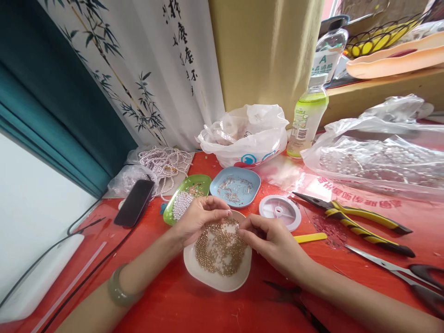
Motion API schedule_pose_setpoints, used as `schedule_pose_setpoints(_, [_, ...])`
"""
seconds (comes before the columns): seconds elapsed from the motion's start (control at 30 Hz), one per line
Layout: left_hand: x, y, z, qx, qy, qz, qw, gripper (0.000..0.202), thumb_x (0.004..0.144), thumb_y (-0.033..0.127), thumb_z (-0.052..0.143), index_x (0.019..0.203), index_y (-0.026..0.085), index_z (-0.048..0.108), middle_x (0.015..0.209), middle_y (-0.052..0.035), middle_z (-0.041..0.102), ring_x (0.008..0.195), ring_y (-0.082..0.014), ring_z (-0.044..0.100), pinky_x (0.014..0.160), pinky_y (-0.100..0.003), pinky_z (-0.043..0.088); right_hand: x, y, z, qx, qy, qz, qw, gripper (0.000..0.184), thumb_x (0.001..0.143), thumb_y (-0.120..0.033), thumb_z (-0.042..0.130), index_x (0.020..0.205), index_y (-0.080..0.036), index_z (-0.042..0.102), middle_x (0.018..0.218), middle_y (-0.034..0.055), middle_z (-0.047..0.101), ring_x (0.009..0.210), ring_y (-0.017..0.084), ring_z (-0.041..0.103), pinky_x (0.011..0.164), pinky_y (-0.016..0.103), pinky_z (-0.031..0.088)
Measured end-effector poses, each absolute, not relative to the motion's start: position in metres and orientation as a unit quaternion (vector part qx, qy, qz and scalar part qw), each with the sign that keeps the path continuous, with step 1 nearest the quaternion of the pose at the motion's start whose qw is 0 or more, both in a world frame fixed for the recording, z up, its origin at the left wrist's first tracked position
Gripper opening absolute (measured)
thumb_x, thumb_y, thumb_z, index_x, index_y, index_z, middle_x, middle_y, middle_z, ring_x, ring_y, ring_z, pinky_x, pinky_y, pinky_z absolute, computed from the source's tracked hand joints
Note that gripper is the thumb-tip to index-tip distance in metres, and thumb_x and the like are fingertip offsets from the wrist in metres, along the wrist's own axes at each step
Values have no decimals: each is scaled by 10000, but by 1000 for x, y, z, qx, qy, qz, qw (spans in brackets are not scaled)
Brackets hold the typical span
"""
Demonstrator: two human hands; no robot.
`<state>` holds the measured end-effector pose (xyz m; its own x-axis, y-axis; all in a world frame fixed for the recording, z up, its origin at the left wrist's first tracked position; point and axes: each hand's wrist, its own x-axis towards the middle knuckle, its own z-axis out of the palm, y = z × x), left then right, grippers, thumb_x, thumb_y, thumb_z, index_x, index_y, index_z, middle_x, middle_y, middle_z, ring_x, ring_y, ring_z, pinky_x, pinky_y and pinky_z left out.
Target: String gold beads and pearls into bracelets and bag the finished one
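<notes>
A cream dish (217, 282) on the red table holds many small gold beads (222, 259). Over its upper left part is my left hand (203, 216), thumb and fingertips pinched together. My right hand (267, 236) is at the dish's right rim, its thumb and forefinger also pinched. Whatever either pinch holds is too small to make out. Behind my left hand, a green dish (169, 215) contains white pearl beads (182, 205) and some gold bits. Next to it a blue dish (255, 180) has short metallic pieces scattered in it.
A white spool (280, 212), yellow-handled pliers (360, 222) and scissors (395, 266) lie at right. Dark pliers (294, 296) rest near my right forearm. A phone (134, 203), bead strands (163, 162), plastic bags (246, 134) and a green-capped-looking drink bottle (307, 120) stand around the back.
</notes>
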<state>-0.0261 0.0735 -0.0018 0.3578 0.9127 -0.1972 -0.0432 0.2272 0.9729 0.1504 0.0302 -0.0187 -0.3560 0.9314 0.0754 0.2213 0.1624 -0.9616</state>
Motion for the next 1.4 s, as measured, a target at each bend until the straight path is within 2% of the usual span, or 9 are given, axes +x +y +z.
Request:
schedule_pose_setpoints(0.23, [-25, 72, 0, 519, 429, 366, 642, 87, 601, 159, 720, 660, 152, 657, 649, 14, 617, 588, -53, 527, 576, -166, 414, 150, 31, -19, -432, -669, 480, 367, 119, 740, -191, 466, 656, -159, 544, 565, -11, 542, 525, 103, 482, 499, 212, 366])
schedule_pose_setpoints(0.63, [-23, 67, 7, 620, 452, 371, 523, 76, 626, 200, 694, 687, 170, 659, 701, -11, 644, 653, -114, 564, 648, -238, 445, 150, 30, -16, -431, -675, 466, 376, 132, 740, -171, 461, 637, -166, 545, 579, -6, 573, 542, 108, 506, 511, 217, 391])
schedule_pose_setpoints(0.87, [-23, 66, 6, 649, 443, 373, 493, 40, 643, 198, 677, 669, 172, 661, 699, -20, 645, 669, -129, 568, 638, -249, 442, 151, 29, -14, -435, -673, 467, 373, 134, 725, -153, 458, 607, -168, 519, 540, -26, 524, 506, 94, 454, 479, 205, 350])
schedule_pose_setpoints(1.4, [-20, 65, 2, 627, 451, 401, 493, 51, 634, 194, 687, 675, 180, 658, 694, -12, 654, 661, -125, 581, 626, -241, 459, 152, 30, -16, -440, -674, 464, 369, 139, 758, -196, 447, 637, -174, 513, 549, -19, 502, 518, 104, 448, 483, 217, 351])
